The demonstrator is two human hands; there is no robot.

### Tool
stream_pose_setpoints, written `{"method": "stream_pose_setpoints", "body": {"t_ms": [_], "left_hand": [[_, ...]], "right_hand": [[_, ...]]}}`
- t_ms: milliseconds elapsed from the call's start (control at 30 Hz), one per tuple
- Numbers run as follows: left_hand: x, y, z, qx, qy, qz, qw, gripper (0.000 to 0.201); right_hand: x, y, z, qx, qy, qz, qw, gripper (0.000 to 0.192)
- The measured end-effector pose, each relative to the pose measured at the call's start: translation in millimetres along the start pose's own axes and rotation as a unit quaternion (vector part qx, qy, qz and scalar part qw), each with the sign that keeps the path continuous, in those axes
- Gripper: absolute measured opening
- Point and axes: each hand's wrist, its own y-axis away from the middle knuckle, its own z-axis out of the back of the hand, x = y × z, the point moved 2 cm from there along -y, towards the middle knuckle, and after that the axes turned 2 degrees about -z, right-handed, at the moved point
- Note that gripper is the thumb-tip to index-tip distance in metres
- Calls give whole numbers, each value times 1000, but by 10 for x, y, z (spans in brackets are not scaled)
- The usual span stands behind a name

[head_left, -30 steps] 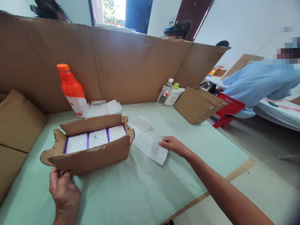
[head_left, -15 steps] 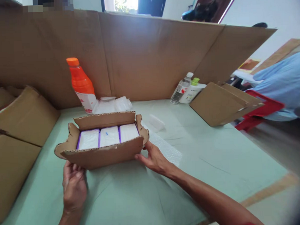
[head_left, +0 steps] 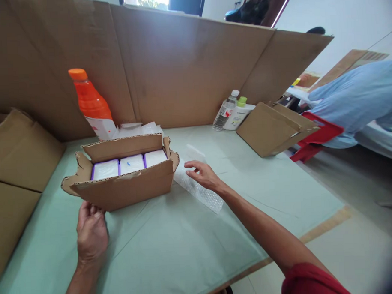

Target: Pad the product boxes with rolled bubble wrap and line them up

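OK, your right hand is half-spread and empty over the wrap, just beside the box. Your left hand is at the box's lower left corner, can't tell if it grips. Box sits on the table.

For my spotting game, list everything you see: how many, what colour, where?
Open box: 1, brown, on table
Packs: 3, white and purple, in open box
Bubble wrap: some, clear, beside open box
Wrapping: some, whitish, behind open box
Big bottle: 1, orange, left rear
Clear bottle: 1, colourless, right rear
Green-capped bottle: 1, white, beside clear bottle
Right carton: 1, brown, table's right
Left cardboard: some, brown, left
Screen: 1, brown, back
Table: 1, green, below
Seat: 1, red, right
Blue-clad person: 1, blue, right
Left hand: 1, bare, at box corner
Right hand: 1, bare, over bubble wrap
Sleeve: 1, red, lower right
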Motion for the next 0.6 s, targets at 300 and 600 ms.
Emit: {"method": "stream_pose_setpoints", "body": {"t_ms": [300, 600], "left_hand": [[70, 27, 43, -15, -103, -26, 994, 48], [177, -36, 66, 158, -128, -60, 977, 80]], "right_hand": [[-12, 394, -80, -11, 56, 27, 998, 26], [299, 390, -673, 32, -65, 74, 995, 64]]}}
